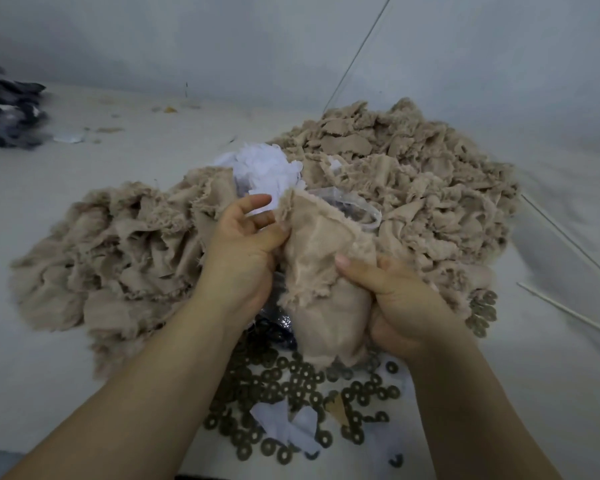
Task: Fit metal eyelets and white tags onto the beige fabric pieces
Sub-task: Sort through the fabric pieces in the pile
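Left heap of beige fabric pieces (118, 258) left of the held beige piece (321, 271), left hand (243, 251) pinching its frayed upper edge, right hand (395, 303) gripping its lower side, metal eyelets (291, 389) on the tabletop (84, 393) below it, white tags (264, 168) behind it

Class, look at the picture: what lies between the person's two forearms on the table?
In the head view, scattered metal eyelets and a few white tags lie on the table between the forearms, below the beige fabric piece both hands grip.

I'm at a garment workshop table (125, 161): heaps of frayed beige fabric cut-pieces (413, 174), a scatter of dark brass ring eyelets (291, 382), and crumpled white tags (264, 168).
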Demonstrator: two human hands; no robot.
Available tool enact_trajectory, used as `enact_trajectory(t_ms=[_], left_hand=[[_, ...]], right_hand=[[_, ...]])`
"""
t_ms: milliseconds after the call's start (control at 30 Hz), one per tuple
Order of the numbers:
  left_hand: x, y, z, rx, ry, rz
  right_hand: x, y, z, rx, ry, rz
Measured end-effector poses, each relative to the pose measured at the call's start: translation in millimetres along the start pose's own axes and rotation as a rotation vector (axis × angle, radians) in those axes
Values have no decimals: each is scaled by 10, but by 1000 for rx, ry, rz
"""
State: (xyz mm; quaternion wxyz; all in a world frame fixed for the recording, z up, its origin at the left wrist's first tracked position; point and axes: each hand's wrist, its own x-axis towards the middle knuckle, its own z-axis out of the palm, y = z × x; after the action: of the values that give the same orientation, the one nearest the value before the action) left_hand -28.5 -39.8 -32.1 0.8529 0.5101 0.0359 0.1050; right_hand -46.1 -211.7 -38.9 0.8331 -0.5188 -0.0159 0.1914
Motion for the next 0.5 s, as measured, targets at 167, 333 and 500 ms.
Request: enact_trajectory(t_ms=[167, 333, 500], left_hand=[[-2, 20, -86, 176, -2, -7], [38, 17, -172, 151, -37, -105], [74, -6, -258, 304, -56, -131]], right_hand=[[-5, 145, 65, 98, -10, 86], [165, 249, 161, 225, 103, -13], [274, 290, 140, 230, 191, -119]])
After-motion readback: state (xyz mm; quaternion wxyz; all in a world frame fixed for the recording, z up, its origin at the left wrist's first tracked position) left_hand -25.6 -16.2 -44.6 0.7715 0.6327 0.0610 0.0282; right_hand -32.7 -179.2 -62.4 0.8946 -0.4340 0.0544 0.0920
